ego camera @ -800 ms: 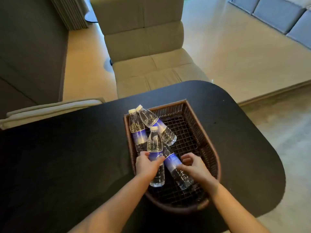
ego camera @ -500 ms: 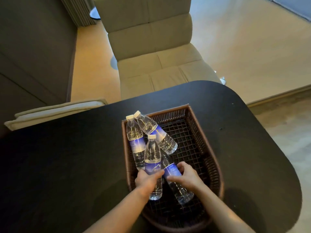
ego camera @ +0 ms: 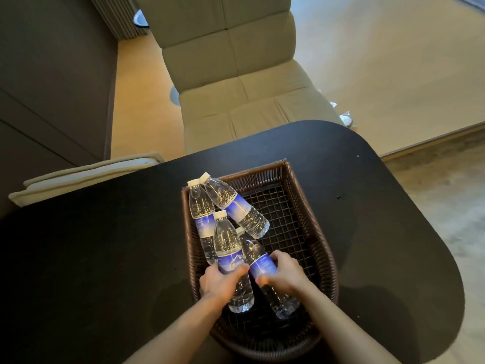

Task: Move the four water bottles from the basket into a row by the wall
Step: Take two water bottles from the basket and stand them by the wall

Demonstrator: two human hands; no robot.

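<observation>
Seen from above, 2 bare forearms reach forward from the near edge into a brown woven basket [ego camera: 325,253] with a wire-mesh floor. The basket sits on a black table [ego camera: 91,245] with rounded corners.

The left hand [ego camera: 219,282] is curled around the lower half of a clear water bottle [ego camera: 227,248], thumb lying across its blue label. This bottle points away from the viewer, its white cap at the far end and its base near the wrist. The right hand [ego camera: 284,275] is wrapped around a second bottle [ego camera: 261,266], fingers over the top of the blue label and thumb on its near side. That bottle lies at a slant, base toward the near right, its neck tucked under the first bottle. The 2 held bottles touch along their sides.

Farther in, a third bottle [ego camera: 200,214] lies along the left wall of the basket, white cap at the far left corner. A fourth bottle [ego camera: 233,203] rests diagonally beside it, cap near the same corner and base pointing toward the middle of the basket. All 4 bottles are inside the basket, crowded in its left half; the right half shows bare mesh.

Beyond the table stands a beige padded chair [ego camera: 236,82] with square stitched cushions, on a pale wooden floor [ego camera: 393,61]. The top of another beige chair [ego camera: 86,172] shows at the table's far left edge. A dark wall [ego camera: 47,74] runs along the left side.
</observation>
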